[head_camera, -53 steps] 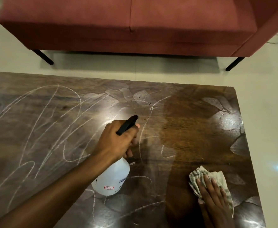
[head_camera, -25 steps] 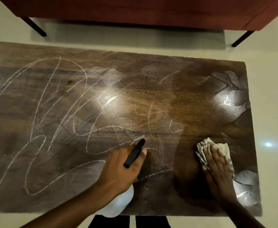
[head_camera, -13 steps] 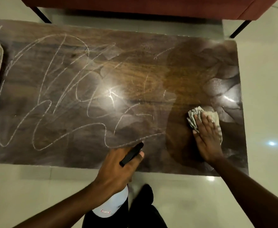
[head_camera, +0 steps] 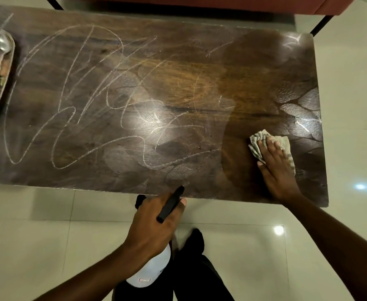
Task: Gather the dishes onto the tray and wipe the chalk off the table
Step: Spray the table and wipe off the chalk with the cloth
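White chalk scribbles cover the left and middle of the dark wooden table. A wet, chalk-free patch darkens its right part. My right hand lies flat on a striped cloth, pressing it to the table near the right end. My left hand grips a white spray bottle with a black nozzle, held just off the table's near edge, nozzle aimed at the table. A metal tray with spoons and dishes sits at the far left edge, partly cut off.
A red sofa on black legs stands beyond the table's far side. Pale glossy floor tiles surround the table. My dark trouser legs and feet are below the near edge.
The view has pulled back from the table. My left hand with the bottle has come back off the tabletop to its near edge. The right hand and cloth slid slightly up the table.
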The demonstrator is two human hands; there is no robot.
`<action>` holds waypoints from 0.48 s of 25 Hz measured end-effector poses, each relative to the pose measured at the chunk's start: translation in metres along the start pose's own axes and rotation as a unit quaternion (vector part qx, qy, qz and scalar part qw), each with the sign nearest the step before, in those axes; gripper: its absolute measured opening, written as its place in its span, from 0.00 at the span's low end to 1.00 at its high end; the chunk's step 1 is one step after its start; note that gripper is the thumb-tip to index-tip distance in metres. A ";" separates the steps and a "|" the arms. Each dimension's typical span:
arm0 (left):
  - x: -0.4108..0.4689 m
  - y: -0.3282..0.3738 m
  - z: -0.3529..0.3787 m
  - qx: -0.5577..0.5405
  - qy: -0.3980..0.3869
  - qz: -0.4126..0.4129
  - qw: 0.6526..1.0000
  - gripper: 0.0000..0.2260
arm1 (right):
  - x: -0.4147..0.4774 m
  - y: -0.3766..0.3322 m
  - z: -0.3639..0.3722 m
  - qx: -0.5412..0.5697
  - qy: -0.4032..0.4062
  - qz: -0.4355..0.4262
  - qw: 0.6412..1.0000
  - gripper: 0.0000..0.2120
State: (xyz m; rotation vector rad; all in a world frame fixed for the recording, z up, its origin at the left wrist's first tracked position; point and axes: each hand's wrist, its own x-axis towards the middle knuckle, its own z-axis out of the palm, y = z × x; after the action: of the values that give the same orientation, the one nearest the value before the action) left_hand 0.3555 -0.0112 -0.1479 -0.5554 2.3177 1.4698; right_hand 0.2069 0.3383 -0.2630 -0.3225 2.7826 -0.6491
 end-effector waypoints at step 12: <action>0.042 0.014 -0.039 -0.030 -0.027 0.015 0.999 0.22 | -0.015 -0.118 0.066 -0.111 -0.112 -0.280 0.947 0.31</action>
State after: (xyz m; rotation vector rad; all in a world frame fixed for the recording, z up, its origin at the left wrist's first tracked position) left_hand 0.3095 -0.0468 -0.1411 -0.4920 2.2568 1.5541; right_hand 0.2593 0.2125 -0.2628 -1.1838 2.5368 -0.3731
